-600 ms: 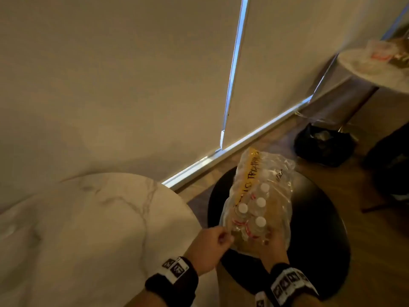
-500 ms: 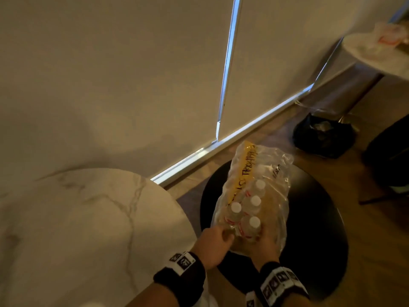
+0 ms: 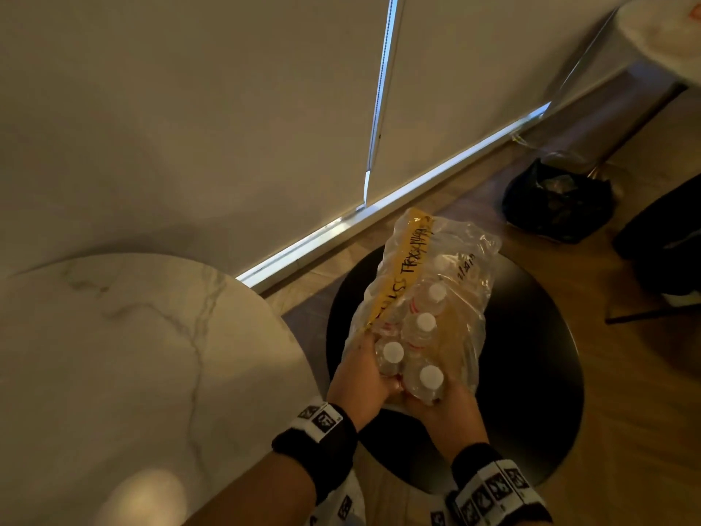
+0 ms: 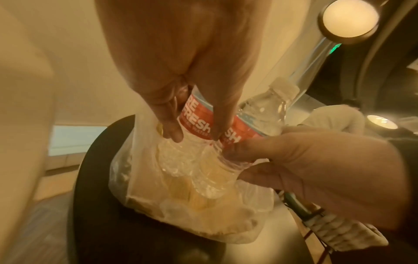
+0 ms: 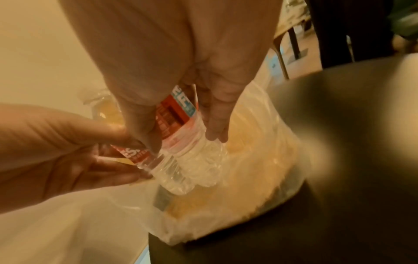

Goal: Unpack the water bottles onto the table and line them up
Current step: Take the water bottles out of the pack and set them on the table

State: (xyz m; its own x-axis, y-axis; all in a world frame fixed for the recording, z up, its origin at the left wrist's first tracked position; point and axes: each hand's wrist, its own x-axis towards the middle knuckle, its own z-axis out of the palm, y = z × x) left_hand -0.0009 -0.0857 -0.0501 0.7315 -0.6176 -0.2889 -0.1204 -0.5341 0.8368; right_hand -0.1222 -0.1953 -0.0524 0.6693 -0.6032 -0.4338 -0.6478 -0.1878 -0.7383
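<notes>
Grips 1 water bottle [image 3: 390,358] in the left hand [image 3: 360,377], curling fingers and thumb round the red label. Grips a 2nd bottle [image 3: 428,385] in the right hand [image 3: 447,411] the same way, just beside the 1st and touching it. Holds both at the near mouth of the clear plastic bag [image 3: 455,260], with the lower halves against the crumpled film. Rests the bag on a black round seat [image 3: 531,373], right of the marble table [image 3: 132,354]. Shows at least 2 more white caps farther inside. Has set no bottle on the table yet.

Probably full, so fairly weighty for the size. Expect thin ribbed walls that dent under a hard squeeze, and smooth plastic that may slip. Take hold at the labelled waist, firmly but without crushing, where the wrap gives some friction. Avoid lifting by the cap alone. Pull up and toward the near side, clear of the film, since the soft bag may cling and drag along. Set each down upright on its base; likely to topple if knocked by the next 1.
</notes>
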